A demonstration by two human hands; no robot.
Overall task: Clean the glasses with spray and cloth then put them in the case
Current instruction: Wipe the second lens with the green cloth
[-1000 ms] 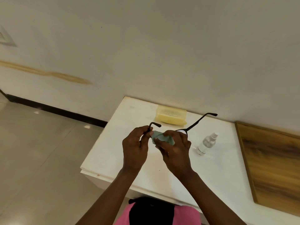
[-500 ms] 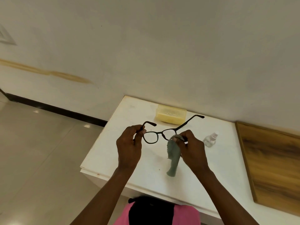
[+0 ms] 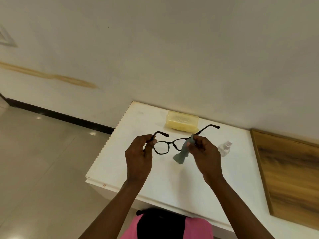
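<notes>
Left hand [image 3: 139,159]: fingers curled, pinching the left hinge of the glasses [image 3: 170,146], held above the table [image 3: 155,180].
Right hand [image 3: 205,156]: pinches the grey cleaning cloth [image 3: 181,155] against the right lens.
Frame axis: runs left to right between both hands, temples pointing away.
Spray bottle [image 3: 225,147]: lying just beyond the right hand.
Yellow case [image 3: 181,121]: closed, farthest, by the wall; open tabletop before it.

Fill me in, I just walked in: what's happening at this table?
A person is cleaning glasses held above a white table. The left hand pinches one end of the frame; the right hand grips the other end along with a grey cloth that hangs down. A spray bottle and a yellow case, shut, sit on the table behind.
</notes>
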